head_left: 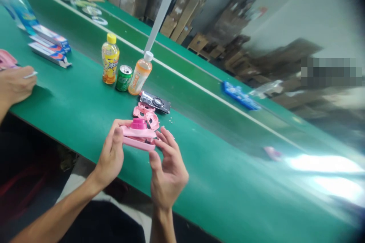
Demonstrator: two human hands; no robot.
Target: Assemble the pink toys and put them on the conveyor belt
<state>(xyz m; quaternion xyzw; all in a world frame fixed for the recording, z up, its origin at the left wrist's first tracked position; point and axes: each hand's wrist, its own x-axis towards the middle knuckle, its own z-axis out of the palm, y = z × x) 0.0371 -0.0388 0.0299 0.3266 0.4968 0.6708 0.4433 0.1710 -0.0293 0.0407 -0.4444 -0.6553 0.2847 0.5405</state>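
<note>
A pink toy camera [139, 145] with a darker pink lens barrel on top is held level above the green table. A gap runs between its two shell halves, widest toward the right end. My left hand [112, 151] grips the left end, thumb in front. At the right end, my right hand [168, 167] has its thumb at the lower edge and its fingers behind, the outer ones spread. Just beyond lie loose pink shell parts [154, 121] and a black-and-silver camera [156, 101].
Behind stand a yellow-capped bottle [110, 60], a green can [124, 78] and a white-capped bottle [140, 73]. Small boxes [51, 47] lie left, near another person's hand [19, 85] holding something. A blue object [239, 95] rests across the white line.
</note>
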